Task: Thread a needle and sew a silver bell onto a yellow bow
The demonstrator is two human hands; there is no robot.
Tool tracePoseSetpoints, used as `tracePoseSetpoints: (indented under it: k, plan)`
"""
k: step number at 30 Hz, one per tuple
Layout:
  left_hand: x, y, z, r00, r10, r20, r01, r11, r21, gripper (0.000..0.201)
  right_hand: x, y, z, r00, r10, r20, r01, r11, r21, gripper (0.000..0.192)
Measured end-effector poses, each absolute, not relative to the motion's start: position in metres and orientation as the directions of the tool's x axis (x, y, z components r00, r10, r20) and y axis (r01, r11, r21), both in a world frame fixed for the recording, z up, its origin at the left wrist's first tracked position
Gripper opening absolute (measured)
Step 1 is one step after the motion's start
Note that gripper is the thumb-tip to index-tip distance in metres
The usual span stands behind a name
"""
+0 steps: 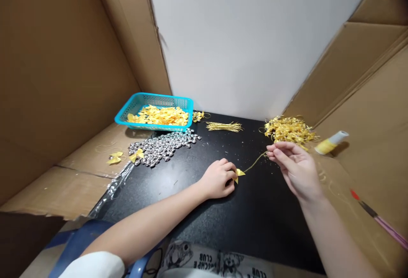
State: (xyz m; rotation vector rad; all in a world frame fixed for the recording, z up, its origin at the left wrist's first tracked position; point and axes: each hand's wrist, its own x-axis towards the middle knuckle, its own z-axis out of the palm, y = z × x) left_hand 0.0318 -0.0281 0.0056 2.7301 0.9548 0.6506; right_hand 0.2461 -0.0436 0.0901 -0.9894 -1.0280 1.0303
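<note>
My left hand (pixel 218 180) rests on the black table (pixel 204 210), fingers pinched on a small yellow ribbon bow (pixel 239 174). A thin gold cord (pixel 255 164) runs from the bow up to my right hand (pixel 295 168), which pinches its far end between thumb and fingertips. Just behind my right hand lies a heap of finished yellow bows with gold cords (pixel 288 130).
A turquoise basket (pixel 127 110) of yellow bows stands at the back left, with a pile of silver bells (pixel 164 145) before it. A bundle of gold cords (pixel 224 126) lies at the back. Loose bows (pixel 115 157), a yellow glue bottle (pixel 330 143) and a red-tipped tool (pixel 376 216) lie on cardboard.
</note>
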Motion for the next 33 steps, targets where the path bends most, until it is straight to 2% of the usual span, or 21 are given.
tracePoseSetpoints:
  k: [3,5,7,9,16,22,26,29,33]
  plan:
    - [0.01,-0.014,0.021,0.552,0.771,0.319,0.712,-0.634,0.301,0.019,0.243,-0.044,0.082,0.166,0.975,0.151,-0.195,0.182,-0.964,0.03]
    - [-0.011,-0.001,0.03,0.294,0.91,0.292,0.9,-0.367,0.237,0.022,0.238,-0.044,0.075,0.141,0.979,0.147,-0.188,0.172,-0.967,0.028]
    - [-0.03,0.011,0.036,0.073,0.966,0.25,0.986,-0.107,0.126,0.027,0.234,-0.045,0.066,0.124,0.984,0.131,-0.188,0.153,-0.97,0.027]
    - [-0.041,0.019,0.037,-0.018,0.983,0.184,0.998,0.005,0.07,0.029,0.229,-0.044,0.057,0.125,0.987,0.1,-0.19,0.123,-0.974,0.029]
    - [-0.044,0.023,0.03,-0.013,0.998,0.058,0.992,0.005,0.127,0.027,0.221,-0.045,0.035,0.081,0.997,0.006,-0.171,0.02,-0.985,0.041]
    - [-0.052,0.017,0.042,0.09,0.996,-0.014,0.974,-0.085,0.208,0.027,0.213,-0.044,0.023,-0.028,0.999,-0.016,-0.173,-0.021,-0.985,0.046]
    - [-0.063,0.013,0.05,0.149,0.985,-0.089,0.932,-0.11,0.344,0.035,0.211,-0.043,0.019,-0.026,1.0,-0.001,-0.155,-0.005,-0.988,0.046]
    - [-0.07,0.013,0.051,0.153,0.982,-0.106,0.89,-0.091,0.446,0.025,0.209,-0.044,0.018,-0.039,0.999,0.001,-0.126,-0.004,-0.992,0.044]
    - [-0.071,0.015,0.05,0.173,0.979,-0.107,0.864,-0.099,0.494,0.012,0.205,-0.047,0.015,-0.081,0.997,-0.009,-0.084,-0.016,-0.996,0.043]
